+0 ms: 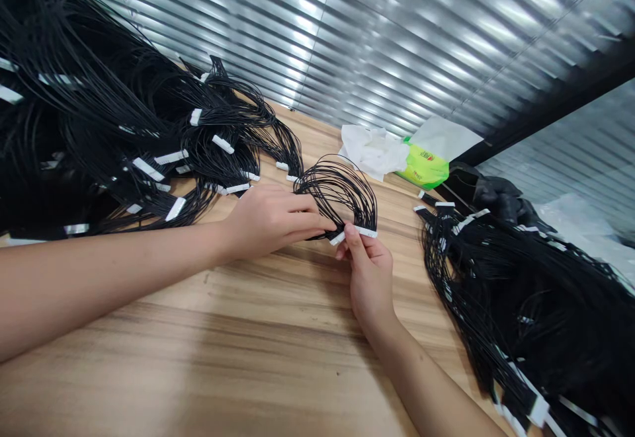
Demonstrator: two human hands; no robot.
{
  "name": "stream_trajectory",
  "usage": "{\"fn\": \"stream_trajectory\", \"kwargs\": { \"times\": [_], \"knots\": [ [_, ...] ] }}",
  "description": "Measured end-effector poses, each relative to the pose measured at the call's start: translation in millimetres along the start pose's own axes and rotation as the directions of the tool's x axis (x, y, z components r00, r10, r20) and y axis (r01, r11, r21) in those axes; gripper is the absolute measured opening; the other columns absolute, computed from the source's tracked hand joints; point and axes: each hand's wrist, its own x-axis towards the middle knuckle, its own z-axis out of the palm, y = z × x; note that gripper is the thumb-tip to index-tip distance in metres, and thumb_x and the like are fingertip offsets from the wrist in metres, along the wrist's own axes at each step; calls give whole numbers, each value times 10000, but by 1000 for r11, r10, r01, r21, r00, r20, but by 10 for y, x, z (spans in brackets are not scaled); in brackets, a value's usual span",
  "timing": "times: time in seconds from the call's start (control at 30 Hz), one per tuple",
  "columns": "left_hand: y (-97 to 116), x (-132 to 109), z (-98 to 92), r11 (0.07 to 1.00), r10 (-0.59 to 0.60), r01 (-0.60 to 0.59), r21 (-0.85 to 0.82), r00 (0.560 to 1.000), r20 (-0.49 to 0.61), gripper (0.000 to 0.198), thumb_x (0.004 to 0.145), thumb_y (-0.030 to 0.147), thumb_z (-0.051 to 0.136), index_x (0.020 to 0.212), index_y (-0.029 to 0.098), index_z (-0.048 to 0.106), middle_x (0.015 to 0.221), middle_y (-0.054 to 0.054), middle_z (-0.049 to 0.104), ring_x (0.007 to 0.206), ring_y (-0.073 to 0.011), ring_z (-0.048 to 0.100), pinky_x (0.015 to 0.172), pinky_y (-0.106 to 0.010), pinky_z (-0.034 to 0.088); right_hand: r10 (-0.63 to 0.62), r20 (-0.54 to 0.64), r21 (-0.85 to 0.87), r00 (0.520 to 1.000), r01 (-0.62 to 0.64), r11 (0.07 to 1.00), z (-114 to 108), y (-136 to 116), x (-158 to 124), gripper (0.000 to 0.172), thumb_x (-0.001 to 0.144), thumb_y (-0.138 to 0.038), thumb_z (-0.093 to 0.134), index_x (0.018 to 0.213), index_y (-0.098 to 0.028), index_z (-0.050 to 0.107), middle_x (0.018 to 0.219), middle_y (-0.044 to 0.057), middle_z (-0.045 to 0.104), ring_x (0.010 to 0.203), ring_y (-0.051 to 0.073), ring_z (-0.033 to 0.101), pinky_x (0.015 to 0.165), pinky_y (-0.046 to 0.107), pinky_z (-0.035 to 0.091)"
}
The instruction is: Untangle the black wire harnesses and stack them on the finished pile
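Note:
A wire harness (pixel 347 182) of thin black wires curves in a loop over the wooden table, with white connectors at its near ends. My right hand (pixel 370 262) pinches a white connector (pixel 368 232) between thumb and fingers. From the left, my left hand (pixel 278 220) reaches in with its fingertips closed on the black wires beside a second white connector (pixel 337 238). The two connectors lie close together at an angle. My left fingertips are partly hidden by the wires.
A large heap of black wire harnesses (pixel 124 106) covers the left side. Another pile (pixel 536 298) lies at right. Toward the back are white tissues (pixel 373 149) and a green tissue pack (pixel 424 166), near a ribbed metallic wall (pixel 317 34). The table (pixel 238 351) has wood grain.

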Motion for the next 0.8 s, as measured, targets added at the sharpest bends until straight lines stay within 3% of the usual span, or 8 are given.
{"fn": "stream_trajectory", "kwargs": {
  "times": [0.27,0.57,0.7,0.8],
  "knots": [
    [0,-7,-24,1000,6,-6,-1,1000,25,137,910,293,553,926,274,688,838,68,707,651,-84,613,586,-260,354,-3,3,-14,1000,3,1000,10,-14,-2,329,753,-450,676,596,-174,587,512,-43,539,526,107,478,582,262,380],
    [45,12,24,997,-71,74,-10,980,186,176,940,300,481,891,187,607,839,10,651,744,-137,591,666,-262,378,-3,16,-32,1000,4,999,3,-13,-7,289,767,-432,667,658,-166,628,518,-41,558,526,108,490,588,260,387],
    [57,33,13,998,-46,38,54,984,170,187,932,288,460,846,165,571,823,-12,632,730,-153,557,684,-286,372,-7,14,-32,1000,8,999,15,-15,-15,285,768,-431,669,672,-166,626,522,-41,561,528,110,492,587,260,384],
    [59,48,-33,997,56,-61,41,992,114,252,924,324,475,728,178,534,725,8,615,660,-135,518,673,-292,356,-4,4,-9,1000,4,1000,13,-6,-10,302,771,-438,668,648,-170,605,527,-42,557,524,108,481,579,260,371]
  ]
}}
